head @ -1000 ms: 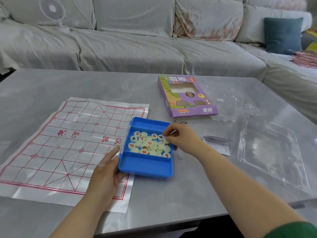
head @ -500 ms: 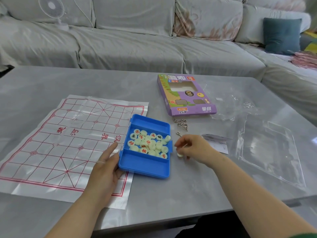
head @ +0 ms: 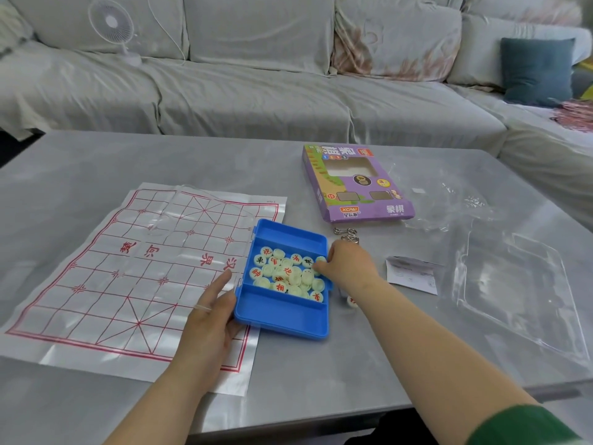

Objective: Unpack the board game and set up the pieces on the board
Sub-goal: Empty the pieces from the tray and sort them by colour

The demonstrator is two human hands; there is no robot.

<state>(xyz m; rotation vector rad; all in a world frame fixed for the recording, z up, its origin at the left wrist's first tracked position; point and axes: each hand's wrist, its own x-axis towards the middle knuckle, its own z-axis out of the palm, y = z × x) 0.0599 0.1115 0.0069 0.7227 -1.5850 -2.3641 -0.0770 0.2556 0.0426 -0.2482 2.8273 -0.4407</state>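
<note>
A white plastic board sheet (head: 128,268) with a red grid lies flat on the left of the grey table. On the sheet's right edge rests a blue tray (head: 282,316), its middle compartment full of several pale round chess pieces (head: 282,271) with red and black characters. My left hand (head: 208,316) grips the tray's left side, thumb against the rim. Over the tray's right end, my right hand (head: 346,268) pinches a pale piece with its fingertips. One loose piece (head: 352,302) lies on the table just right of the tray.
The purple game box (head: 353,184) lies behind the tray, with small metal rings (head: 345,234) in front of it. A paper slip (head: 412,274), a clear plastic insert (head: 519,290) and crumpled wrap (head: 449,203) cover the right side. A sofa with a fan (head: 110,22) stands behind.
My right hand took a piece from the tray, set it on the table to the right, and has come back to the tray's right end. My left hand stayed on the tray.
</note>
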